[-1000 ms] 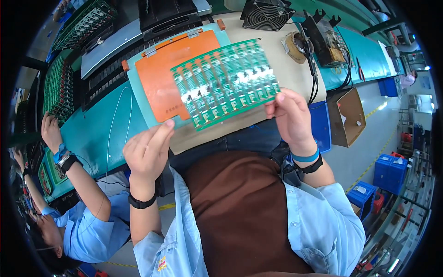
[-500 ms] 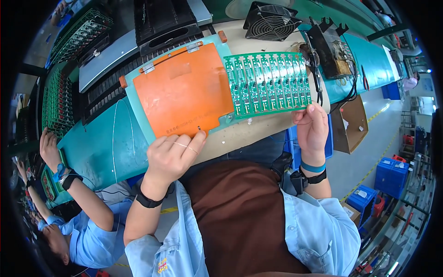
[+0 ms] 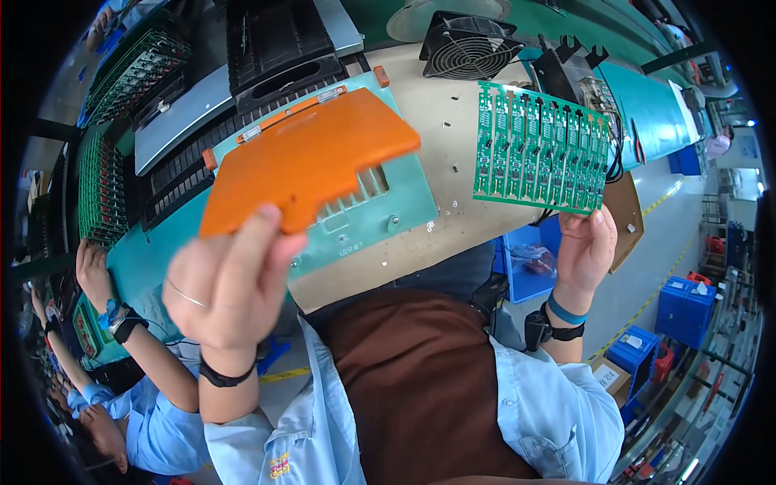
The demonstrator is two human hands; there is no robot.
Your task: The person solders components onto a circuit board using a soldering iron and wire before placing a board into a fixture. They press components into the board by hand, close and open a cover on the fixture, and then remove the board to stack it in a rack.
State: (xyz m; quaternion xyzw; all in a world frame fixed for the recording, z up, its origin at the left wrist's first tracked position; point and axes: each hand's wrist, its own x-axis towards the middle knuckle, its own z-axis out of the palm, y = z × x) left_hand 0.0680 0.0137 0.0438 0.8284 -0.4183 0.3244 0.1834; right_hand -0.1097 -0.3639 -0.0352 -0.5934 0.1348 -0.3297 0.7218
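My left hand (image 3: 230, 279) grips the near edge of an orange flat cover plate (image 3: 311, 158) and holds it lifted and tilted above a teal fixture tray (image 3: 380, 202) on the bench. My right hand (image 3: 584, 246) pinches the lower right corner of a green circuit board panel (image 3: 540, 147) made of several narrow strips, raised to the right of the tray and clear of it. Slots of the tray show under the orange plate.
A beige mat (image 3: 436, 105) covers the bench under the tray. Behind it stand a black fan (image 3: 469, 52), a black slotted rack (image 3: 275, 48) and green board racks (image 3: 101, 186). Another person's hand (image 3: 93, 271) works at the left. Blue bins (image 3: 683, 307) sit on the floor at right.
My right hand has carried the green panel off the tray to the right. My left hand has lifted the orange plate up from the tray toward me.
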